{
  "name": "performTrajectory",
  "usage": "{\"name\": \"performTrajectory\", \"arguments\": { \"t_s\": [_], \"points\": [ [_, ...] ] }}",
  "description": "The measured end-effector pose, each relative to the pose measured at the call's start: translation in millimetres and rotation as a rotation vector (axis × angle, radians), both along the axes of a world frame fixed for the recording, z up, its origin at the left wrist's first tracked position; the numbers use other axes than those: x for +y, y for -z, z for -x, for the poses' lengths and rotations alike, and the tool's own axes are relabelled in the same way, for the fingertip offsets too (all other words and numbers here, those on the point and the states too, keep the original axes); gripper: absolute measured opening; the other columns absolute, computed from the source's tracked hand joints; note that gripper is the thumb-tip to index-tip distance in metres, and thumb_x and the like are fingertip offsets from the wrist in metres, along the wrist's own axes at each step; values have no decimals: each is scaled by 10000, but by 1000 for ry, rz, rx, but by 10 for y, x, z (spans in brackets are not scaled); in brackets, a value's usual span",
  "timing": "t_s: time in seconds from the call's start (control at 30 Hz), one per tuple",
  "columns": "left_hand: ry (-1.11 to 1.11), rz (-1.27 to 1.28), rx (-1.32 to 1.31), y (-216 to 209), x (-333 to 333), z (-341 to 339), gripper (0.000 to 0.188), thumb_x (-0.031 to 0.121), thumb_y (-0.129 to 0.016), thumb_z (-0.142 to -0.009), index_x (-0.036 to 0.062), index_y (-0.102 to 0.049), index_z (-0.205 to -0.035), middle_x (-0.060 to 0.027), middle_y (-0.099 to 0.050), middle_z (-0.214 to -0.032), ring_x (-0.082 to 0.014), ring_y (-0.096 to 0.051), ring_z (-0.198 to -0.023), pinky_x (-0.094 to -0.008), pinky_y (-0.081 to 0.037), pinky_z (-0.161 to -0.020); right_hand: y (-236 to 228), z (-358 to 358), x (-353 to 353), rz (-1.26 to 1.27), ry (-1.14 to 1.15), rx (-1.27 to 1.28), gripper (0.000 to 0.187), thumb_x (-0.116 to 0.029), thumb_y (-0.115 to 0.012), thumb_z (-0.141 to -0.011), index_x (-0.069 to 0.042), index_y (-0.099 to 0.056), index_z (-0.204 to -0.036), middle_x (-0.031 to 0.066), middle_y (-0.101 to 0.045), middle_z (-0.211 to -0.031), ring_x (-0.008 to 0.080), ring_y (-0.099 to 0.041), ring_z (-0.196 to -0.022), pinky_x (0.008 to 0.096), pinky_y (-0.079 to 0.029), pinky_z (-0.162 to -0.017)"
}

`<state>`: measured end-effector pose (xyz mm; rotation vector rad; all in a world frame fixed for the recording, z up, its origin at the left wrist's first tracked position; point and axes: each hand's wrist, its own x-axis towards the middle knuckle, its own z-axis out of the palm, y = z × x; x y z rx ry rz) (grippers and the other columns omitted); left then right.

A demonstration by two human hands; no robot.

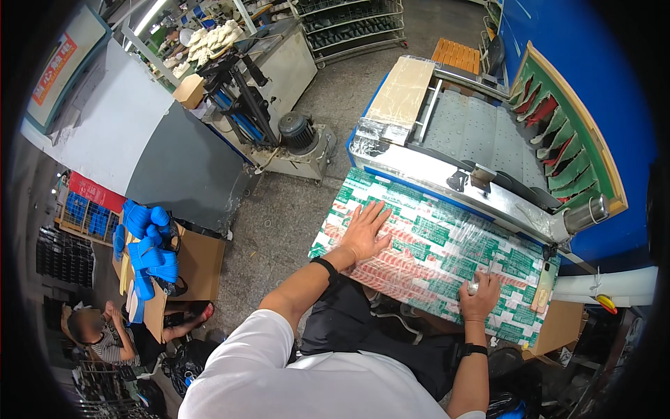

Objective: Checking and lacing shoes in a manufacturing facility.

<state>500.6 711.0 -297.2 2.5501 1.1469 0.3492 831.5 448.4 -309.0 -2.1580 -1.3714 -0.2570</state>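
Note:
In front of me is a work surface (426, 272) covered with green, red and white printed sheeting under clear, shiny film. My left hand (364, 232) lies flat on its left part, fingers spread, holding nothing. On the near right part, my right hand (480, 297) has its fingers curled round a small shiny whitish thing (473, 288). Its kind cannot be made out, since the fingers hide part of it. Beyond my right hand, a flat narrow object (544, 285), dark above and tan below, rests at the surface's right end.
Behind the surface stands a machine with a grey plated conveyor (474, 126). A green rack (569, 140) holds red and dark pieces at right. A motor (297, 133) stands far left. Blue bundles (150, 244) top a cardboard box (202, 269), near a seated person (115, 335).

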Motion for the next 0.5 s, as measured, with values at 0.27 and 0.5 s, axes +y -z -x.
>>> {"name": "performTrajectory", "arguments": {
  "t_s": [0.27, 0.5],
  "points": [
    [-2, 3, 12, -23, -10, 4, 786, 511, -629, -1058, 142, -440, -1726, -150, -316, -1836, -387, -246, -1706, -608, -128, -1401, -28, 1, 3, 9, -3, 14, 387, -271, -858, -811, -99, -749, -1140, 156, -640, -1214, 425, -633, -1163, 557, -512, -1024],
    [-1, -4, 7, 4, 8, 1, 797, 514, -632, -1050, 147, -433, -1729, -147, -309, -1839, -384, -241, -1709, -608, -126, -1401, -10, -4, 8, -4, -2, -8, 404, -272, -858, -809, -98, -749, -1157, 157, -638, -1226, 425, -634, -1163, 555, -512, -1021]
  ]
}}
